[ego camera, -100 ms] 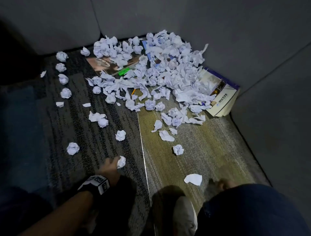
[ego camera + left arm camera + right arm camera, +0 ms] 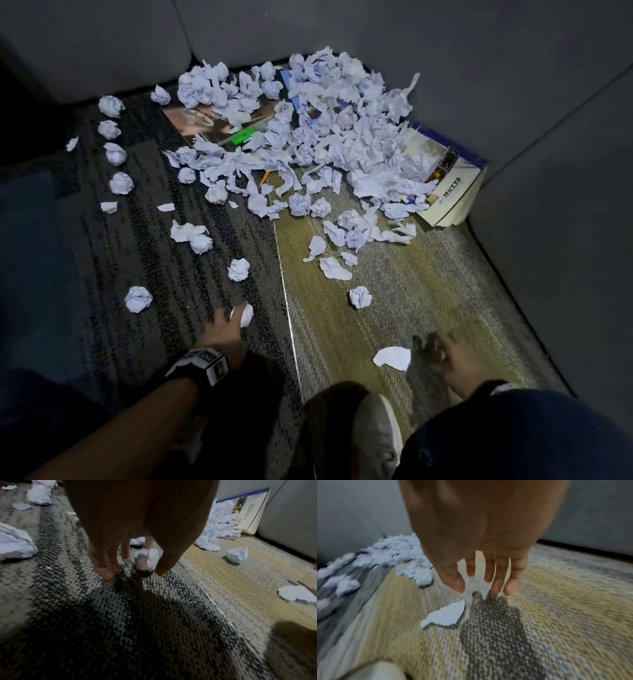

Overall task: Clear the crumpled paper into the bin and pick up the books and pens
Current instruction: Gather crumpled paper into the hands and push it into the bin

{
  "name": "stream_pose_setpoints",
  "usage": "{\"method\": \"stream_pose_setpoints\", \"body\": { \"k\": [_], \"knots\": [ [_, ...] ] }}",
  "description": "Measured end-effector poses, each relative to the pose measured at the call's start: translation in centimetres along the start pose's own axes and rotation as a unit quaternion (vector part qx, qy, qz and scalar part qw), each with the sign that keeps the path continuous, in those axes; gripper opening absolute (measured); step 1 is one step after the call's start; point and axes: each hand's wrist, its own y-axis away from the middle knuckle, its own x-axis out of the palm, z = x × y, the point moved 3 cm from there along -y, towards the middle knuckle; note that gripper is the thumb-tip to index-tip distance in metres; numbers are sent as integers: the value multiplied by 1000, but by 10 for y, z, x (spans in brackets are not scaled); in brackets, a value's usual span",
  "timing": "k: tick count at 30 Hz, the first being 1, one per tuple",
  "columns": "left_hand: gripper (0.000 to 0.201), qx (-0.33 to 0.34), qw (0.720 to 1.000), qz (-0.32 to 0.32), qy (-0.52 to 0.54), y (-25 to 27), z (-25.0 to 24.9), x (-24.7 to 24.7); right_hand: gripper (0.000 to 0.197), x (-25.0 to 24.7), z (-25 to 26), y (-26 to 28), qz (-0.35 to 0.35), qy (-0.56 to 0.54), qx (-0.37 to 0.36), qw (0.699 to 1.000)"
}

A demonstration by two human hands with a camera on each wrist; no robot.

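A heap of crumpled paper (image 2: pixel 325 137) fills the far corner of the carpet, with loose balls trailing toward me. My left hand (image 2: pixel 226 325) reaches down on the dark carpet; thumb and fingers (image 2: pixel 104 572) curl round one small paper ball (image 2: pixel 245 314) (image 2: pixel 147 559). My right hand (image 2: pixel 442 353) (image 2: pixel 481 589) hangs with straight fingers just right of a flat torn scrap (image 2: pixel 392 358) (image 2: pixel 445 614), holding nothing. A white book (image 2: pixel 452 185) leans at the right, a glossy dark book (image 2: pixel 202 123) lies half buried, and a green marker (image 2: pixel 244 136) and pencil (image 2: pixel 263 178) show among the paper.
Grey upholstered panels (image 2: pixel 445 51) wall in the back and the right side (image 2: pixel 565 205). My light shoe (image 2: pixel 376 435) and dark-trousered knee (image 2: pixel 531 428) are at the bottom. A metal strip (image 2: pixel 287 308) divides dark and tan carpet. No bin is in view.
My right hand has moved left, closer to the flat scrap. My left hand and its paper ball have shifted slightly forward.
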Motion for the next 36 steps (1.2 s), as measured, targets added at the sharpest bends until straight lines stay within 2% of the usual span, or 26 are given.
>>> {"method": "stream_pose_setpoints", "body": {
  "k": [1,2,3,4,6,9,12,14,15,17,18,21,23,25,26,28,30,31,33,36],
  "knots": [
    [65,-5,1000,-5,7,-4,-4,-1,67,8,36,-10,-22,8,-31,999],
    [61,-1,1000,-11,10,-9,-9,2,76,17,45,-13,-24,40,-56,997],
    [52,12,1000,-14,13,-13,-13,5,79,36,46,-19,11,65,-64,996],
    [43,25,1000,-10,11,-16,-17,7,77,45,48,-22,11,79,-74,994],
    [27,46,999,6,3,-23,-26,9,60,51,50,-32,4,122,-30,992],
    [20,36,999,6,3,-27,-36,4,30,53,74,-46,6,59,-66,996],
    [20,23,999,-18,31,-27,-43,-9,36,23,93,-65,-67,-54,-82,993],
    [21,19,995,-37,92,-26,-49,-19,37,1,117,-79,-135,-37,-90,986],
    [25,16,990,-48,133,-25,-52,-22,45,-5,129,-85,-144,-11,-96,985],
    [39,4,977,-92,193,-26,-54,-27,68,-6,149,-99,-113,59,-100,987],
    [52,-6,974,-115,197,-28,-53,-30,69,-2,156,-105,-89,119,-106,983],
    [93,-42,980,-128,150,-44,-48,-49,50,19,170,-116,-31,205,-121,971],
    [100,-53,988,-87,112,-66,-43,-55,41,29,173,-120,15,207,-156,966],
    [89,-56,995,-33,70,-85,-41,-53,34,23,170,-123,34,175,-175,968],
    [77,-55,997,-23,55,-91,-41,-50,32,14,169,-126,16,154,-182,971],
    [54,-53,995,-70,39,-93,-45,-45,34,-11,177,-131,-55,122,-199,971],
    [53,-57,994,-85,40,-86,-51,-44,39,-31,195,-139,-100,114,-207,967],
    [59,-68,994,-75,45,-83,-51,-44,44,-37,205,-147,-100,125,-204,966],
    [62,-98,992,-59,45,-74,-41,-56,55,-37,219,-164,-54,152,-169,972],
    [48,-143,982,-105,62,-60,-7,-85,53,-32,222,-181,6,159,-138,978]
  ]
}}
